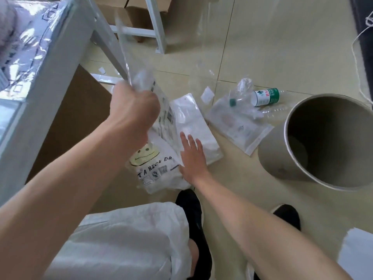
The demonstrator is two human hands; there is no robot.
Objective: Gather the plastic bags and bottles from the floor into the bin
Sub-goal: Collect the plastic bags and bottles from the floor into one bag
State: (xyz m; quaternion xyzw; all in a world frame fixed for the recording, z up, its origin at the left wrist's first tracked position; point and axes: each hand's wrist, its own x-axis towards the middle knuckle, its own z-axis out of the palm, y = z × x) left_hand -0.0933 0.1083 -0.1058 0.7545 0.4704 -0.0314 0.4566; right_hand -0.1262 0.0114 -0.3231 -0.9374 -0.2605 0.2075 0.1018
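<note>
My left hand (134,107) is clenched around the bunched tops of clear plastic bags (159,110), lifted off the floor. Below them hangs a white bag with a yellow smiley face (154,168). My right hand (192,156) is spread flat, fingers apart, touching a white flat plastic bag (196,122) on the tiles. Further right lie a clear zip bag (240,126) and a crushed clear bottle with a green label and green cap (266,97). The round beige bin (274,156) stands open at the right, with nothing visible in it.
A white metal frame leg (105,35) and a brown cardboard sheet (70,122) are at the left. Cardboard boxes (125,13) sit behind the frame. My black shoes (193,215) are below the bags. A white cord (361,37) trails at the far right.
</note>
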